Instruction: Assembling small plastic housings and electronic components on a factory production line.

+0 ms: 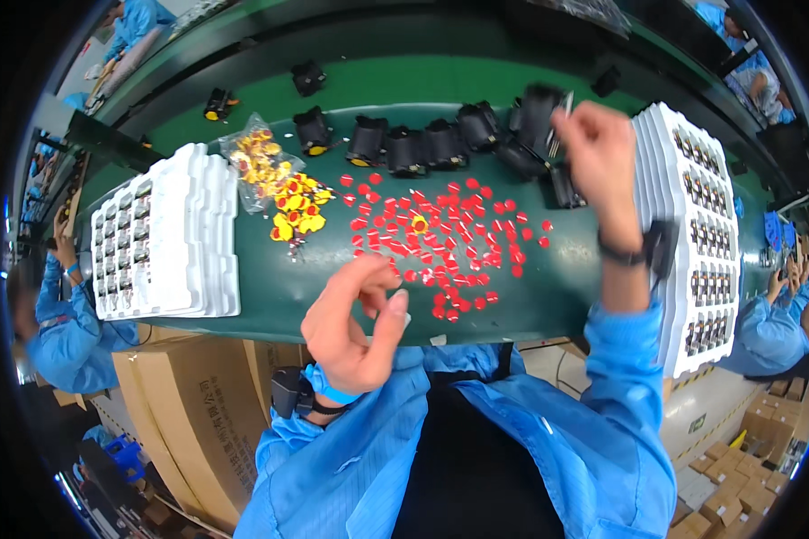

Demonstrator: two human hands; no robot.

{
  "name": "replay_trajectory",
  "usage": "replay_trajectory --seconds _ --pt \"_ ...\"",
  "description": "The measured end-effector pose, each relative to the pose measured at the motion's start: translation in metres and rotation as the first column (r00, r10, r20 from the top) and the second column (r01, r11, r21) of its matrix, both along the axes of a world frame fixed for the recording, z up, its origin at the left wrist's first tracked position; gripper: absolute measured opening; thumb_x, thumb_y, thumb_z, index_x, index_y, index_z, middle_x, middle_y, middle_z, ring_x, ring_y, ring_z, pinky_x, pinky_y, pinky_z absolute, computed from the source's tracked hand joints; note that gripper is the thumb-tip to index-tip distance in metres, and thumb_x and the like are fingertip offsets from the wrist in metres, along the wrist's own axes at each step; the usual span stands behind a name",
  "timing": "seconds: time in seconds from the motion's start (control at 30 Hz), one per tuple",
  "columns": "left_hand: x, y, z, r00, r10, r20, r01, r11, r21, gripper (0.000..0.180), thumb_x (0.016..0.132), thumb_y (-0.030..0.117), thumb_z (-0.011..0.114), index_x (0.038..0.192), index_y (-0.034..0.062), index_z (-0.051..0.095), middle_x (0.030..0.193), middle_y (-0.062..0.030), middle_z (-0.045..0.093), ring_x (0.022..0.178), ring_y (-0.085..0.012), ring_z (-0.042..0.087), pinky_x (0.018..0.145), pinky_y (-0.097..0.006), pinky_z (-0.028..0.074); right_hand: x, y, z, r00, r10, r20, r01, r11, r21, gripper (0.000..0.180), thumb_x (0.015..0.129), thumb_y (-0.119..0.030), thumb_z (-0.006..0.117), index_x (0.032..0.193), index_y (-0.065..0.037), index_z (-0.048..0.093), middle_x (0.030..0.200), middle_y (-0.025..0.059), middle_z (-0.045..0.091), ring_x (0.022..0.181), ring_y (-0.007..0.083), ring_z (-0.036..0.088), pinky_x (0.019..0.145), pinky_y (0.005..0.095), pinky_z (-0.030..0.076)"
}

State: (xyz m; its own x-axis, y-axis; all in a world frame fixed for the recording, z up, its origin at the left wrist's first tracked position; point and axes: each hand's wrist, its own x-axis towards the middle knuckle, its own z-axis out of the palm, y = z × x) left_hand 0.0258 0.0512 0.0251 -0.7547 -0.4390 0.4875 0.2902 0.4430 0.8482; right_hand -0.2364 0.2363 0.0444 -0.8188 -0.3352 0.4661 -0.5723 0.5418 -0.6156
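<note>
My left hand (351,328) is raised over the table's near edge, fingers curled and thumb brought in. A tiny pale bit shows by the thumb tip; what the fingers hold, if anything, is too small to name. Farther right, my right hand (595,157) is closed at the side of a black plastic housing (539,117), which is tilted and blurred by motion. More black housings (404,151) stand in a row along the table's far side. Between my hands, many small red discs (449,238) lie scattered, with one yellow piece (420,225) among them.
Yellow-and-red parts (298,211) lie heaped beside a clear plastic bag (259,162) of similar ones. Stacked white trays with small metal parts stand left (166,238) and right (706,234). A cardboard box (189,422) is below the table at left. Co-workers sit on both sides.
</note>
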Motion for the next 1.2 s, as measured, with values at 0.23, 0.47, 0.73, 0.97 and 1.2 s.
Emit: replay_trajectory --seconds 0.23,0.47,0.73,0.97,1.2 --pt "0.044 -0.041 -0.002 0.986 0.086 0.14 -0.064 0.986 -0.154 0.007 0.081 -0.008 0.065 0.087 -0.0047 0.063 0.073 -0.01 0.061 0.061 -0.0148 0.054 0.056 -0.027 0.042 -0.252 0.018 -0.114 0.964 -0.267 0.022 0.233 0.877 0.42 0.027 0.074 -0.021 0.069 0.072 0.006 0.067 0.068 0.0255 0.068 0.075 0.0417 0.071 0.076 0.0486 0.057" --pt "0.042 -0.093 -0.002 0.922 0.205 0.328 -0.098 0.944 -0.315 0.004 0.087 0.003 0.065 0.089 0.0 0.062 0.071 -0.0126 0.059 0.058 -0.026 0.056 0.053 -0.036 0.042 -0.202 -0.003 -0.056 0.925 -0.359 0.124 0.289 0.877 0.383 0.056 0.089 -0.051 0.069 0.08 0.005 0.07 0.064 0.0171 0.068 0.056 0.0256 0.07 0.059 0.0368 0.057" --pt "-0.008 -0.172 -0.047 0.677 0.549 0.489 -0.037 0.69 -0.723 0.02 0.085 0.017 0.068 0.096 0.0006 0.061 0.073 -0.0212 0.065 0.072 -0.0404 0.065 0.063 -0.052 0.047 0.055 -0.004 0.023 0.978 0.157 0.137 -0.125 0.968 -0.216 0.012 0.094 -0.01 0.066 0.092 0.001 0.07 0.067 -0.0002 0.06 0.056 0.0043 0.052 0.05 0.019 0.037" --pt "-0.011 -0.191 -0.049 0.582 0.244 0.775 0.147 0.907 -0.396 0.02 0.082 0.012 0.072 0.09 0.0016 0.056 0.085 -0.0211 0.068 0.088 -0.045 0.064 0.073 -0.052 0.049 0.115 0.025 -0.031 0.926 0.304 0.224 -0.258 0.943 -0.212 0.006 0.09 0.002 0.064 0.086 0.006 0.067 0.068 0.0069 0.064 0.055 0.0098 0.058 0.05 0.022 0.042" --pt "0.019 -0.157 -0.024 0.702 0.541 0.464 -0.113 0.727 -0.677 0.014 0.085 0.009 0.067 0.086 0.0021 0.055 0.072 -0.0184 0.064 0.069 -0.0434 0.062 0.059 -0.052 0.046 0.138 0.018 -0.036 0.894 0.316 0.316 -0.206 0.918 -0.338 0.005 0.089 0.004 0.064 0.087 0.007 0.067 0.068 0.0073 0.065 0.056 0.0116 0.061 0.049 0.0217 0.045"
